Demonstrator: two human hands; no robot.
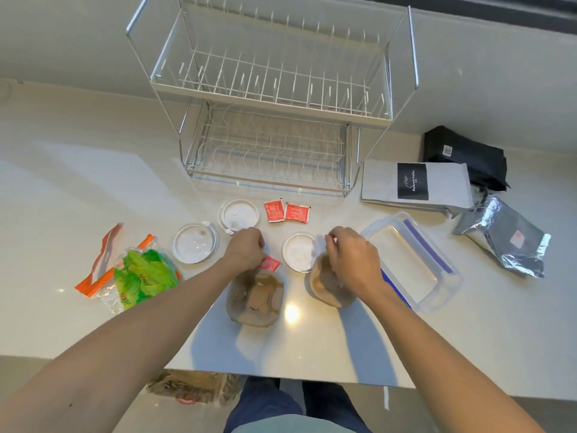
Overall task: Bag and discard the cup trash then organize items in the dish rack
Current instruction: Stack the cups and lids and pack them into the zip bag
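Observation:
Two brown paper cups stand on the white counter: one (pixel 254 300) holds crumpled brown scraps, the other (pixel 324 287) sits under my right hand. My left hand (pixel 245 251) pinches a red sachet (pixel 270 264) above the first cup's far rim. My right hand (pixel 349 257) has curled fingers over the second cup and seems to pinch something small that I cannot make out. Three white lids (pixel 194 243) (pixel 239 214) (pixel 299 251) lie nearby. Two more red sachets (pixel 286 211) lie in front of the two-tier wire dish rack (pixel 268 98).
A zip bag with an orange seal and green wrappers (pixel 137 276) lies at the left. A clear plastic container with a purple-edged lid (pixel 409 260) sits right of my right hand. Grey (pixel 415 185), black (pixel 465 154) and silver (pixel 505 240) pouches lie at the right. The counter's front edge is close to me.

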